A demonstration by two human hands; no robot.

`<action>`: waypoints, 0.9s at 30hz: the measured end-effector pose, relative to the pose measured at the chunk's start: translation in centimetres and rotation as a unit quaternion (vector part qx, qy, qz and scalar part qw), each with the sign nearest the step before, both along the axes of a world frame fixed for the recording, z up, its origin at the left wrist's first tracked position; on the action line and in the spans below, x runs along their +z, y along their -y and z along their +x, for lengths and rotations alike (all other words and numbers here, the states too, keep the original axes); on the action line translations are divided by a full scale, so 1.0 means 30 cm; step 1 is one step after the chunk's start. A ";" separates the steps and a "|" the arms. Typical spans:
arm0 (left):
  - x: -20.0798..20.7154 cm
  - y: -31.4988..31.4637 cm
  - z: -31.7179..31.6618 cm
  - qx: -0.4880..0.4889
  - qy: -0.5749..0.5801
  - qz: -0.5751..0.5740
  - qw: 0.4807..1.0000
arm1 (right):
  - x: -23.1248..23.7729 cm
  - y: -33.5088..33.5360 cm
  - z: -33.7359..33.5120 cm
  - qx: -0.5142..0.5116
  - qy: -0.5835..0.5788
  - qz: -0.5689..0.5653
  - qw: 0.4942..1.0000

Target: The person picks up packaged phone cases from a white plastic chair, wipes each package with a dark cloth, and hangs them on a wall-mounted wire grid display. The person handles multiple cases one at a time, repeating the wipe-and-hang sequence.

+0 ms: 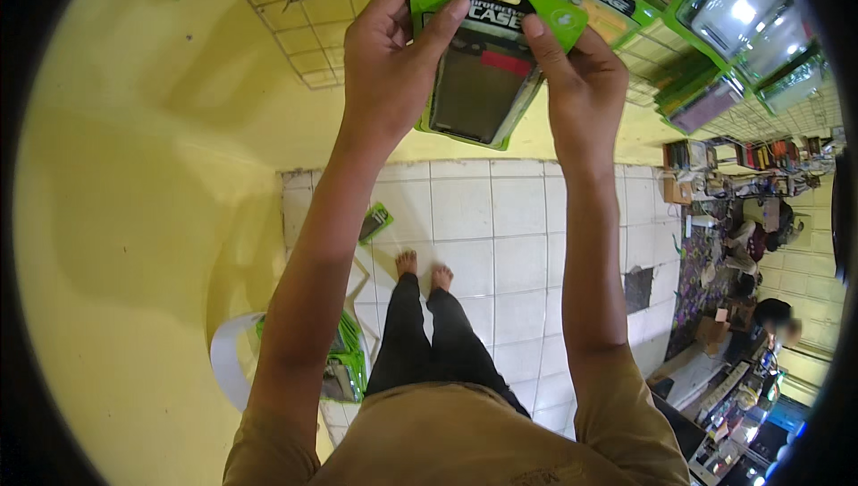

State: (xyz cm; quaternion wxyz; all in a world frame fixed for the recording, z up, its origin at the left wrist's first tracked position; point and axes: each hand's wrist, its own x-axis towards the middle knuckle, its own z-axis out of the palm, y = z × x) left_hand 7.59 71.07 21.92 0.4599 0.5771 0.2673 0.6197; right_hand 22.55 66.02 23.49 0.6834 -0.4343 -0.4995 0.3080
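Note:
Up in front of me is a packaged phone case (478, 97), a dark case behind a clear window in a green pack with a black header and a hang slot. My left hand (391, 61) grips its upper left edge, thumb on the front. On the upper right edge, my right hand (585, 84) pinches it the same way, thumb pressed to the header. The fingers behind the pack are partly hidden. Just behind it is a wire grid rack (308, 25), and another green pack (608, 8) hangs close to my right fingers.
More green packs (737, 3) hang at the upper right. One pack (376, 221) lies on the white tiled floor (465, 204) near my feet. Several others (344, 370) sit at the lower left beside the yellow wall (116, 245). People (755, 236) and cluttered shelves are at the far right.

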 end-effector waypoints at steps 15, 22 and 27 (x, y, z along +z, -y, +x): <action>0.030 -0.173 0.070 0.061 0.063 0.025 0.996 | 0.048 -0.191 0.035 -0.011 -0.020 0.042 0.999; 0.019 -0.087 0.102 -0.003 0.125 0.020 0.992 | 0.024 -0.098 0.056 -0.007 -0.041 0.069 0.997; -0.011 -0.076 0.262 -0.106 0.050 0.069 0.991 | -0.017 -0.003 0.206 -0.103 -0.022 0.025 0.994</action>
